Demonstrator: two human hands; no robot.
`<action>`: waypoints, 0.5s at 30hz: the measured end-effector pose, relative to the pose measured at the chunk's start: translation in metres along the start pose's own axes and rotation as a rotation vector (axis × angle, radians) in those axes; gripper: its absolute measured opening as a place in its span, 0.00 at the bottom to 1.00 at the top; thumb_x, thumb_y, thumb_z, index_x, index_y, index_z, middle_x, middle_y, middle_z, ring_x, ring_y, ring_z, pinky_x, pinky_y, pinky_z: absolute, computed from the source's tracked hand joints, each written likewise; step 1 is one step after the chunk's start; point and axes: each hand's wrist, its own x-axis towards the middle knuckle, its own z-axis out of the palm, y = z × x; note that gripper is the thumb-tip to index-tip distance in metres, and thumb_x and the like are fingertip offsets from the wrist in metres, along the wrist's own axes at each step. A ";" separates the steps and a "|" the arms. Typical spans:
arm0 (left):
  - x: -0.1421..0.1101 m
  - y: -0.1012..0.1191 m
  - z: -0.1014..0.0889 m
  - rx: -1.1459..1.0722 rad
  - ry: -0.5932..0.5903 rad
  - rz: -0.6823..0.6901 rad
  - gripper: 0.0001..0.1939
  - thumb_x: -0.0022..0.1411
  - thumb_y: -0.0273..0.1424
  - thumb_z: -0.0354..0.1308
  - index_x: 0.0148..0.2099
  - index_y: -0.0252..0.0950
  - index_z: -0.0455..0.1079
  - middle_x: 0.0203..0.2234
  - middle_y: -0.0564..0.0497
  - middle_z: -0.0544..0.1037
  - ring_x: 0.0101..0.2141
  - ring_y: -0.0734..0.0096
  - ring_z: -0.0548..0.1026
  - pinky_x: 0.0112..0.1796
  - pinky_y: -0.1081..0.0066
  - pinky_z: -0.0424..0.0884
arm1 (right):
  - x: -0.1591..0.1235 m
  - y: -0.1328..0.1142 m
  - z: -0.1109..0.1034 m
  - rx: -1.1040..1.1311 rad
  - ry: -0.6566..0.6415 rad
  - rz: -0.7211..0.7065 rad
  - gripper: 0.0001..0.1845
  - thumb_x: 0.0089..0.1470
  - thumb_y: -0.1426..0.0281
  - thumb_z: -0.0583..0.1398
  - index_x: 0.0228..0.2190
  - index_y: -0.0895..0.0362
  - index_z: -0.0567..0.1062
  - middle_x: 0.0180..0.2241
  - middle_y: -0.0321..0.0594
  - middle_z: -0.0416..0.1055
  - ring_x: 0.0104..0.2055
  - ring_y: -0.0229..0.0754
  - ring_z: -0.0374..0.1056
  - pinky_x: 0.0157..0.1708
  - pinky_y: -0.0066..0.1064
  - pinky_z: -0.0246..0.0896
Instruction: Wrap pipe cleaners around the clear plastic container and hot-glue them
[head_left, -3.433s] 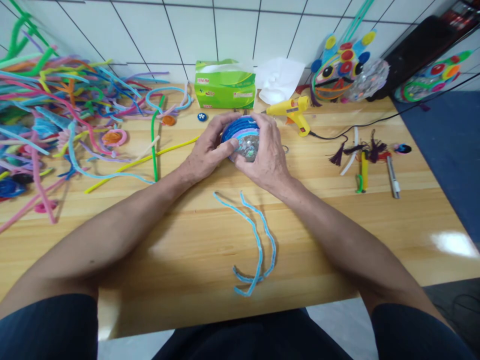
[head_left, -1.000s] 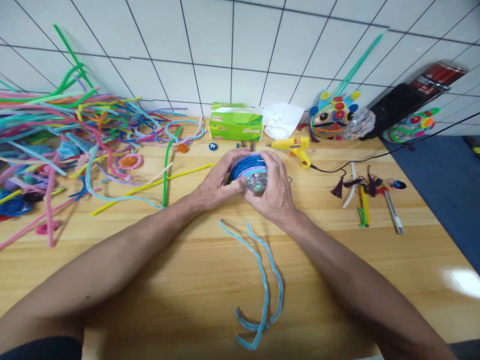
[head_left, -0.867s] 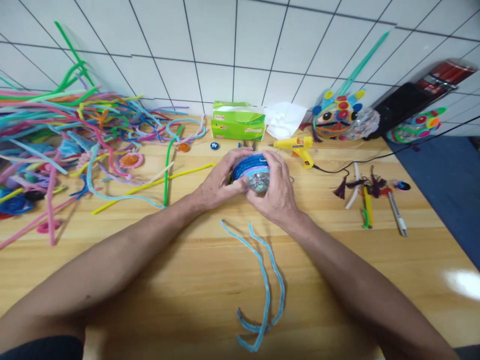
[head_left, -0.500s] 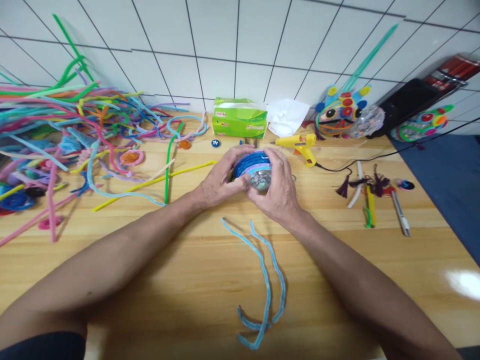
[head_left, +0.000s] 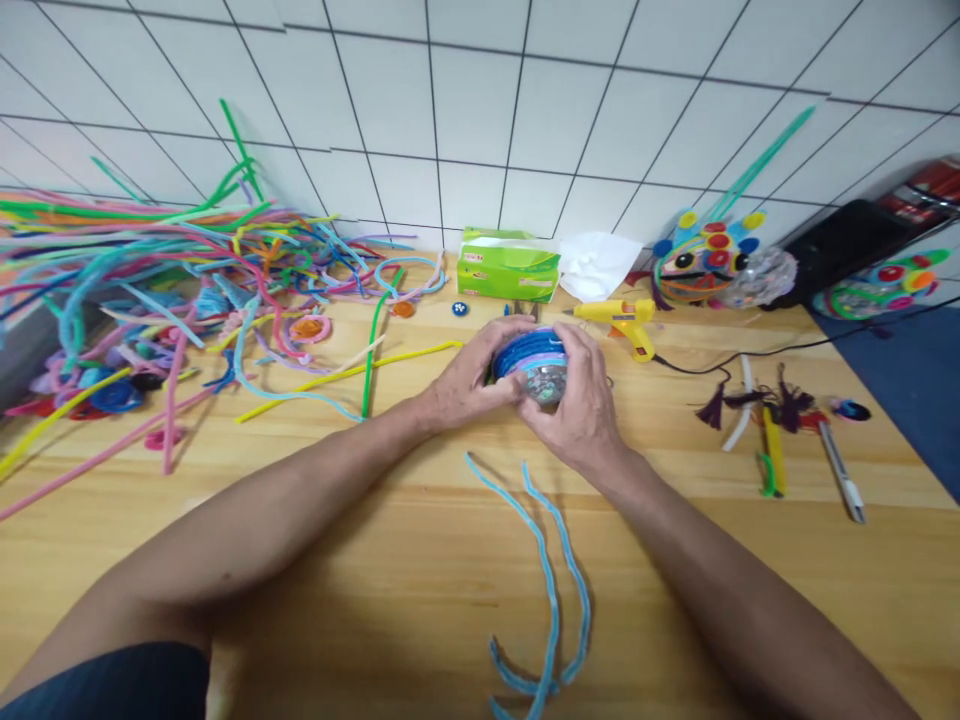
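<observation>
Between my two hands is a round, clear ball-like object (head_left: 534,352), partly wrapped in blue, purple and light-blue pipe cleaners. My left hand (head_left: 480,372) curls round its left side, thumb pressed on the front. From the right, my right hand (head_left: 579,395) wraps it, fingers over the top and thumb low on the bare, shiny part. My fingers hide its sides. Nearer to me on the wooden table lie bent light-blue pipe cleaners (head_left: 553,590). Just behind the ball is a yellow glue gun (head_left: 624,320).
A pile of coloured pipe cleaners (head_left: 187,260) fills the left. At the back stand a green tissue pack (head_left: 508,268), crumpled white tissue (head_left: 596,265) and decorated ornaments (head_left: 705,262). Dark tassels (head_left: 791,408) and a utility knife (head_left: 841,475) lie right. The glue gun's black cord (head_left: 750,352) runs right.
The camera view has shifted, so everything appears farther right and slightly lower. Both hands keep the same hold on the wrapped ball.
</observation>
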 end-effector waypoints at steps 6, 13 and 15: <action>0.002 0.008 -0.001 0.014 -0.016 -0.033 0.34 0.82 0.53 0.67 0.79 0.44 0.70 0.77 0.34 0.75 0.79 0.40 0.74 0.81 0.39 0.71 | 0.000 -0.001 0.000 -0.008 -0.004 0.011 0.49 0.66 0.61 0.67 0.81 0.53 0.59 0.72 0.65 0.74 0.73 0.73 0.75 0.71 0.77 0.79; 0.002 0.005 0.001 -0.025 0.014 -0.049 0.36 0.79 0.56 0.70 0.77 0.43 0.72 0.76 0.35 0.76 0.78 0.39 0.75 0.81 0.41 0.71 | -0.001 0.000 0.000 0.002 -0.034 0.027 0.50 0.65 0.62 0.67 0.81 0.53 0.58 0.72 0.65 0.73 0.75 0.73 0.74 0.74 0.78 0.75; 0.001 0.004 0.001 -0.022 0.013 -0.042 0.36 0.80 0.55 0.70 0.78 0.43 0.71 0.76 0.35 0.76 0.77 0.40 0.76 0.80 0.42 0.72 | 0.000 0.000 0.000 -0.009 -0.035 0.020 0.50 0.65 0.62 0.67 0.81 0.53 0.57 0.72 0.64 0.73 0.75 0.73 0.74 0.74 0.77 0.75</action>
